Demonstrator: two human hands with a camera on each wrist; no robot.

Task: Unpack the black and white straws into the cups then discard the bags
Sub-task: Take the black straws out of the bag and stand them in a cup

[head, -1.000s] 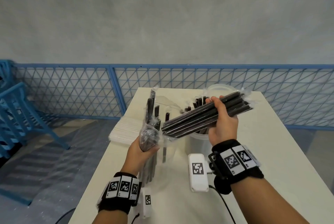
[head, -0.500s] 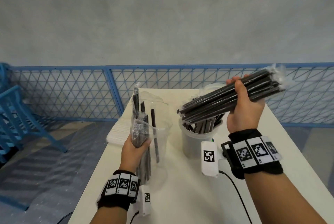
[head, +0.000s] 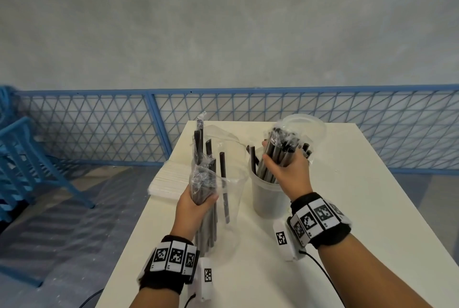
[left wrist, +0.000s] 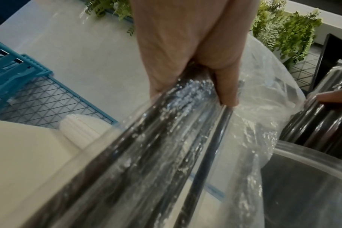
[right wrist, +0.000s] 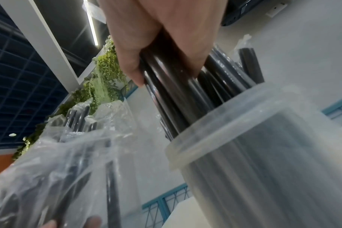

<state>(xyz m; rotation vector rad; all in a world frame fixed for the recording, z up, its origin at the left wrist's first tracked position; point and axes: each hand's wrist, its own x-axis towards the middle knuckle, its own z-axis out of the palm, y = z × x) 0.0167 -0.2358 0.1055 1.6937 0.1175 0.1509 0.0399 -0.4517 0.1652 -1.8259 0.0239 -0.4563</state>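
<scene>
My left hand grips a clear plastic bag of black straws, held upright over the table's left side. My right hand is wrapped around a bundle of black straws, some with clear wrap at their top ends. The bundle stands nearly upright, its lower ends inside a translucent cup that holds more black straws. The bag is just left of the cup.
A second translucent cup stands behind the first. A flat pack of white straws lies at the white table's left edge. A blue mesh fence runs behind, blue chairs at left.
My right hand swung its straw bundle from a raised, near-horizontal hold to upright and lowered the ends into the cup. The left hand kept holding the bag in much the same place.
</scene>
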